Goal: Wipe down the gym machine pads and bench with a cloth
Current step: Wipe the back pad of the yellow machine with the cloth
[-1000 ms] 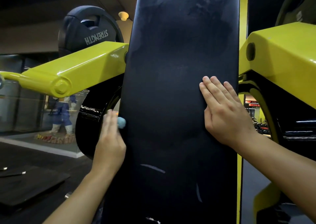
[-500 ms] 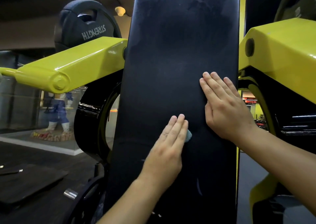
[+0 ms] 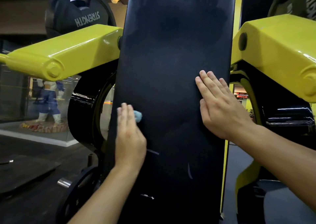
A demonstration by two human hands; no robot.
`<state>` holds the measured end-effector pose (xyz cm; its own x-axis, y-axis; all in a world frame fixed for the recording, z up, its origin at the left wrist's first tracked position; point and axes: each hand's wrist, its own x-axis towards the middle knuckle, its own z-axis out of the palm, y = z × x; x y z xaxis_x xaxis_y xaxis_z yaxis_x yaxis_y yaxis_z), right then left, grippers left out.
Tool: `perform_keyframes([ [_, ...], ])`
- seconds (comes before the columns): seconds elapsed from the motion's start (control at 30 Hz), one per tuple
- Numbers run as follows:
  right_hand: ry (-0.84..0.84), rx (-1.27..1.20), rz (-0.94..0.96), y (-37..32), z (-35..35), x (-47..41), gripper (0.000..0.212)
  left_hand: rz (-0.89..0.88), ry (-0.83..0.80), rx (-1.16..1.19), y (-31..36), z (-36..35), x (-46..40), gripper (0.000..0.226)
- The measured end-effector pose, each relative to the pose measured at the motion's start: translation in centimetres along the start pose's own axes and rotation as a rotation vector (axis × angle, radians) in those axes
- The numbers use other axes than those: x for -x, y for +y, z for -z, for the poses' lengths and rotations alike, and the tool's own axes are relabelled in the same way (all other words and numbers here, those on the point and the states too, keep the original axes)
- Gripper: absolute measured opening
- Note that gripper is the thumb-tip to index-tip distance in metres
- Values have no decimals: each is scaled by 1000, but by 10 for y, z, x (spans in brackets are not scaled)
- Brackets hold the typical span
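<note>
A tall black back pad (image 3: 171, 61) fills the middle of the view, upright and slightly scuffed near its lower part. My left hand (image 3: 129, 136) lies flat with straight fingers on the pad's lower left side and presses a small light blue cloth (image 3: 138, 116) against it; only a corner of the cloth shows past my fingers. My right hand (image 3: 220, 104) rests flat on the pad's right edge, fingers straight and together, holding nothing.
Yellow machine arms (image 3: 68, 52) (image 3: 277, 52) stick out on both sides of the pad. A black weight plate (image 3: 78, 13) sits behind the left arm. Black curved frame parts (image 3: 82, 107) flank the pad lower down. A dark floor mat (image 3: 25, 170) lies at the left.
My left hand with the cloth swept from the pad's left edge to its middle and back to the left side. My right hand has stayed on the right edge.
</note>
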<state>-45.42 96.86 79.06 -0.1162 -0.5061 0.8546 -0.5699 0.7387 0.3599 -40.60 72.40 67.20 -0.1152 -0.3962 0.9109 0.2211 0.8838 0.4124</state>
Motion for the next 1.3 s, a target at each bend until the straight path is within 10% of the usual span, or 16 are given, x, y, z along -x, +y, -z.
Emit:
perform_keyframes([
  [0.37, -61, -130, 8, 3, 5, 30, 62, -935, -411, -158, 44, -5, 43, 58],
  [0.5, -104, -107, 12, 8, 7, 37, 61, -840, -339, -223, -10, 22, 17, 62],
  [0.67, -113, -72, 27, 13, 10, 41, 62, -129, -126, -96, -37, 29, 4, 64],
  [0.77, -116, -42, 36, 16, 13, 44, 63, 2, -43, -29, 13, 5, 16, 61],
  [1.03, -73, -18, -15, 33, 22, 54, 63, -566, -198, 52, 117, -51, 54, 50],
  [1.3, -82, -19, -15, 37, 32, 59, 63, -863, -263, -183, 46, -13, 21, 56],
])
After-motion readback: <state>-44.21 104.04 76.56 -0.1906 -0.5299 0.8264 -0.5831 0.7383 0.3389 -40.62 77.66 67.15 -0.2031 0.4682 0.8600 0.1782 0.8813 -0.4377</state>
